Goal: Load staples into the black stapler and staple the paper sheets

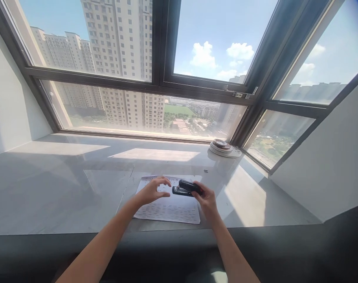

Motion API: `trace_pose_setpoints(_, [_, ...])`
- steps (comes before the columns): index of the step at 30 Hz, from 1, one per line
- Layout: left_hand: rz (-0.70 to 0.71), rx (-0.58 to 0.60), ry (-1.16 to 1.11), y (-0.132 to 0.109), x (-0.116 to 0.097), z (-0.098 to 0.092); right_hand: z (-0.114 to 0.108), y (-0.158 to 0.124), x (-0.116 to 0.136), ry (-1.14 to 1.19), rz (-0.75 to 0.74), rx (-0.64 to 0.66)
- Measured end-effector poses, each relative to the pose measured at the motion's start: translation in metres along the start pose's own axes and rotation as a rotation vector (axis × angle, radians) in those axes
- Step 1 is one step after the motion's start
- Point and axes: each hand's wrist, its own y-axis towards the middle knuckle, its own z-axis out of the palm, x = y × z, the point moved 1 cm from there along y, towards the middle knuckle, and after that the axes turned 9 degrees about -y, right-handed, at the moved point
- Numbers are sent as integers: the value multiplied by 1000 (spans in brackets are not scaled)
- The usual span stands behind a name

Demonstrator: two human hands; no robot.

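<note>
pale grey ledge (63, 188), smooth and shiny, was stretched under the windows, with bright patches of sun on it. at its near side, the right hand (206, 196) was grasping the rear end of a black stapler (187, 188). the left hand (155, 190) was released: its fingers and thumb were curved, with a space between them, and they pointed to the front end of the stapler, near but apart. this stapler was above the printed paper (167, 212), and a gap was visible between its upper arm and its base. whether it touched the paper, i could not tell. the paper was lying flat on the ledge. farther away lay two small dark pieces (206, 171). behind them, to the right, a stack of round plates (224, 150) stood in the corner beside the dark window frame (196, 81). outside were tall buildings (122, 39) and, beyond, white clouds (204, 55).
</note>
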Motion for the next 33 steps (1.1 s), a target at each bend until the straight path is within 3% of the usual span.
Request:
trace_pose_setpoints(2, [-21, -12, 103, 7, -7, 10, -28, 2, -16, -4, 113, -172])
trace_pose_setpoints(4, [-17, -6, 227, 18, -12, 29, -57, 4, -32, -97, 191, -252])
trace_pose_setpoints(7, [34, 44, 341, 33, -13, 65, -85, 4, -52, -262, 243, -235])
trace_pose_setpoints(11, [54, 85, 393, 40, -5, 95, -85, 6, -65, -315, 224, -150])
trace_pose_setpoints(18, [14, 235, 448, 45, -1, 97, -67, 22, -71, -247, 181, -20])
trace_pose_setpoints(25, [38, 224, 447, 41, -9, 99, -67, 27, -77, -247, 143, 50])
trace_pose_setpoints(33, [-5, 255, 466, 46, -19, 93, -65, 39, -43, -295, 99, 166])
